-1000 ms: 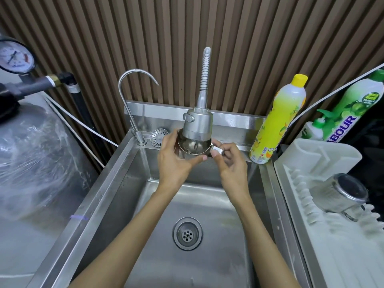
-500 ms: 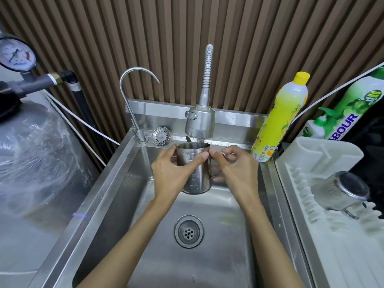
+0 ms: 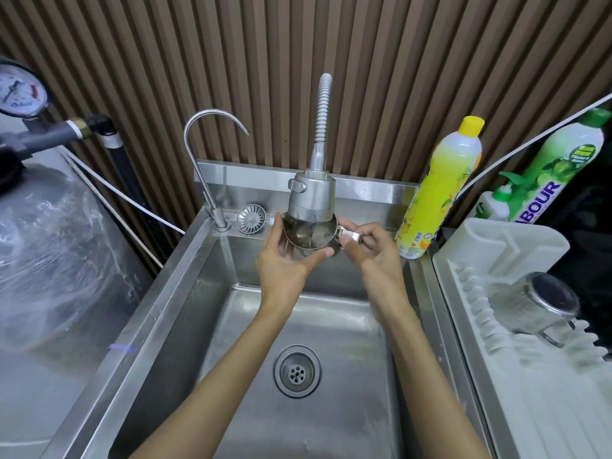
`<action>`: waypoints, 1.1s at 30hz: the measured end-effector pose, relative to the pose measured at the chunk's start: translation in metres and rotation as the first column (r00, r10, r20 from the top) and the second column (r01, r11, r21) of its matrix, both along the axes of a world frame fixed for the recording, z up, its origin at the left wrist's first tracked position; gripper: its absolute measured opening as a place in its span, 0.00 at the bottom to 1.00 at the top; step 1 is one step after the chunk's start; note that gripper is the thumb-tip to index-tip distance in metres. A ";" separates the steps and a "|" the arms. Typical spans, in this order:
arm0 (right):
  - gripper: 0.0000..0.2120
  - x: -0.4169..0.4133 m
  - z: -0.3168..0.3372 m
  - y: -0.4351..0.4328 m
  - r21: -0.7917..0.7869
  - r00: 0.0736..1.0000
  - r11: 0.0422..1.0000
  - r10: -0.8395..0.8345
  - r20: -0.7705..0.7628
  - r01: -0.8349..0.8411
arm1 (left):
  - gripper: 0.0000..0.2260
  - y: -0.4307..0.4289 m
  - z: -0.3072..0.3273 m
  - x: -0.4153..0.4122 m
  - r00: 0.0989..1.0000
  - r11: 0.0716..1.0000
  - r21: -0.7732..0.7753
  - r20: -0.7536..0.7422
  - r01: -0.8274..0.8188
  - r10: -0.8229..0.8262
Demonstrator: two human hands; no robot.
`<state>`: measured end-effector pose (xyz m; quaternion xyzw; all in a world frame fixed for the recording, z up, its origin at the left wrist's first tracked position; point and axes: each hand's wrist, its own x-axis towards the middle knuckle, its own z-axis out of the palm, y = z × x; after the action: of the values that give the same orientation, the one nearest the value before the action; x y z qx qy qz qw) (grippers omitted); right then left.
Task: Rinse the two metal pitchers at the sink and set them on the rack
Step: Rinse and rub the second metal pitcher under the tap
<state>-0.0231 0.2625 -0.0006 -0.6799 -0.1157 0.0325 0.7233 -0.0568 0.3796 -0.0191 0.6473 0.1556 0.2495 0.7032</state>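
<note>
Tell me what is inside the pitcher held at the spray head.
The pitcher tilts its mouth toward the camera; only bare, glinting metal wall shows inside. The spray head covers the top of the opening, and whether water sits within cannot be told.

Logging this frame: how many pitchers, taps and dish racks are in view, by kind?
Pitchers: 2, held pitcher and racked pitcher
Taps: 2, curved tap and spray tap
Racks: 1, white rack
Total: 5
</note>
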 end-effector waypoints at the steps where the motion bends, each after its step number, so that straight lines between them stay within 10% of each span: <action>1: 0.10 0.002 -0.005 0.002 0.093 0.997 0.995 0.045 -0.060 -0.039 | 0.38 0.001 0.001 0.000 0.999 0.997 0.070 0.014 -0.034 0.034; 5: 0.09 0.000 -0.020 0.008 0.343 0.953 0.934 0.187 -0.237 -0.098 | 0.38 0.002 0.010 -0.008 0.990 0.919 0.368 0.069 -0.139 0.123; 12: 0.08 -0.012 -0.010 0.005 0.095 0.969 0.994 0.065 -0.236 -0.044 | 0.30 0.006 0.019 -0.016 0.973 0.838 0.526 -0.075 -0.147 0.218; 21: 0.11 -0.013 0.016 -0.009 -0.534 0.965 0.817 -0.103 0.240 0.219 | 0.17 0.003 -0.003 -0.023 0.961 0.986 0.081 -0.247 0.146 -0.122; 28: 0.12 -0.010 0.012 -0.006 -0.256 0.993 0.965 -0.036 0.115 0.064 | 0.29 -0.004 -0.001 -0.003 0.995 0.994 -0.028 -0.022 0.101 -0.102; 33: 0.08 0.003 -0.013 0.002 0.237 0.972 0.962 0.173 -0.160 -0.132 | 0.36 0.001 0.012 -0.002 0.996 0.936 0.341 0.017 -0.085 0.084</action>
<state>-0.0202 0.2641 -0.0136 -0.5770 -0.1054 0.1360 0.7984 -0.0585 0.3807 -0.0069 0.7518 0.1368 0.3036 0.5691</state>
